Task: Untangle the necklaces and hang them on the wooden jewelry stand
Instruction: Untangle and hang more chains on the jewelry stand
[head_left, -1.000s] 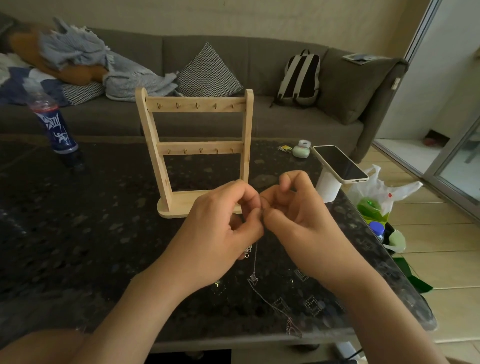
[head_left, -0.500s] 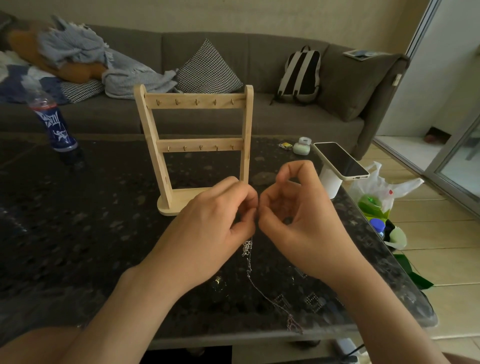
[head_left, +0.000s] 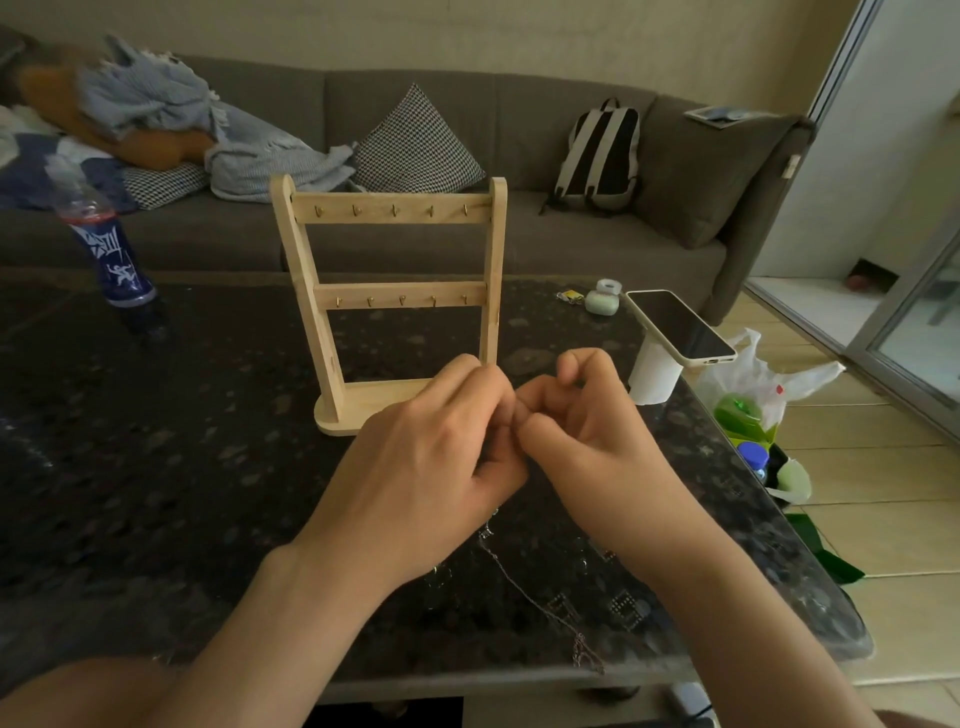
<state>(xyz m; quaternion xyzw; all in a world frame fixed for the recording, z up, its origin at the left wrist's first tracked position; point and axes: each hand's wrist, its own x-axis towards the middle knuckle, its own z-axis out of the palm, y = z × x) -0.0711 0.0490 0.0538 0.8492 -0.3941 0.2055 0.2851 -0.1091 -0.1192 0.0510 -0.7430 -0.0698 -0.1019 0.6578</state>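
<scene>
1. Head view, hands: both are raised over the near half of the table (head_left: 156, 441), knuckle to knuckle. The left hand (head_left: 431, 467) has its fingers curled in, thumb pressed to the fingertips. The right hand (head_left: 587, 441) is curled the same way, its forefinger arched above the rest.
2. Head view, chain (head_left: 524, 592): a thin chain drops from under the left hand, trails across the dark stone and ends in a small pendant at the near edge. The pinch point is hidden by the fingers, but both hands seem to grip the chain's upper end between them.
3. Head view, stand (head_left: 400, 293): it is upright just behind the hands, with two rails of small hooks. The chain is apart from it.
4. Head view, surroundings: a bottle (head_left: 111, 249) stands at the far left and a phone (head_left: 680, 325) rests on a white holder at the right. Behind is a sofa (head_left: 519, 135) with a backpack (head_left: 600, 150).
</scene>
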